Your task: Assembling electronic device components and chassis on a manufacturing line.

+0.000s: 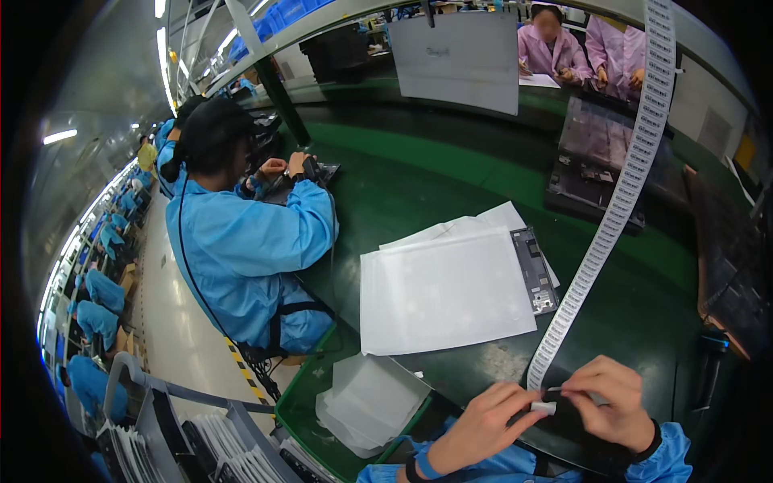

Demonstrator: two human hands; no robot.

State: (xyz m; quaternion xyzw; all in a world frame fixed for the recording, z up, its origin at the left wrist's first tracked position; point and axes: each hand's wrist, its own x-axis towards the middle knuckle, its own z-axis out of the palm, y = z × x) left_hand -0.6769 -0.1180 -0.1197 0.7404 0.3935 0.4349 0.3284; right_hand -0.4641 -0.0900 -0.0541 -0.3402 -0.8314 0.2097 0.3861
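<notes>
A long white strip of printed labels (pixel 600 249) hangs from the upper right down to my hands. My left hand (pixel 487 427) is closed at its lower end, thumb and fingers pinching it, and a small white end piece (pixel 544 408) shows between the fingertips. Close beside it on the right, my right hand (pixel 612 402) is closed in a pinch; a thin, pale edge shows at its fingertips, too small to name. Beyond my hands, white sheets (pixel 447 290) lie on the green table, partly covering a dark, flat electronics panel (pixel 535 270).
Below the table edge is a green bin (pixel 294 414) with white sheets in it. A rack of upright, thin items (pixel 217 451) stands lower left. A co-worker in blue (pixel 241 225) sits left. At right are a handheld scanner (pixel 713 362) and stacked dark trays (pixel 592 161).
</notes>
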